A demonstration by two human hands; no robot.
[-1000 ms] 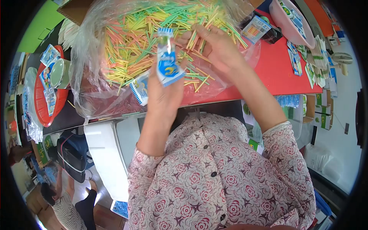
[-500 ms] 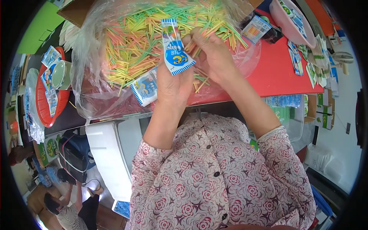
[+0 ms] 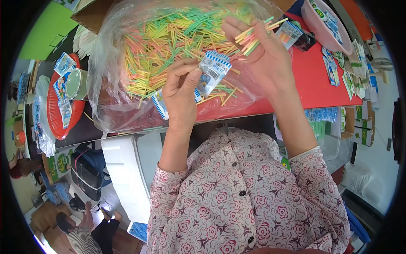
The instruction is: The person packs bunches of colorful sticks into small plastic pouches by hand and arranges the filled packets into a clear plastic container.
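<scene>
My left hand (image 3: pixel 182 89) pinches a small blue-and-white packet (image 3: pixel 213 73) between thumb and fingers, its barcode side showing. In my right hand (image 3: pixel 266 57), raised to the right with the palm up, several yellow, pink and green sticks (image 3: pixel 257 37) lie between thumb and fingers. Beneath and behind both hands, a large heap of coloured sticks (image 3: pixel 165 42) spreads over a clear plastic sheet (image 3: pixel 108 101). Another blue-and-white packet (image 3: pixel 160 103) lies at the heap's front edge, partly hidden behind my left hand.
Packets and a round-lidded tub (image 3: pixel 76 84) sit at the red basket (image 3: pixel 53 116) on the left. A pink basin (image 3: pixel 325 38), a filled packet (image 3: pixel 290 34) and stacked wrappers (image 3: pixel 355 70) are on the right. A person (image 3: pixel 78 235) is at lower left.
My left hand has turned the packet from its front to its barcode side and tilted it right. My right hand has moved right and turned palm up, showing the sticks.
</scene>
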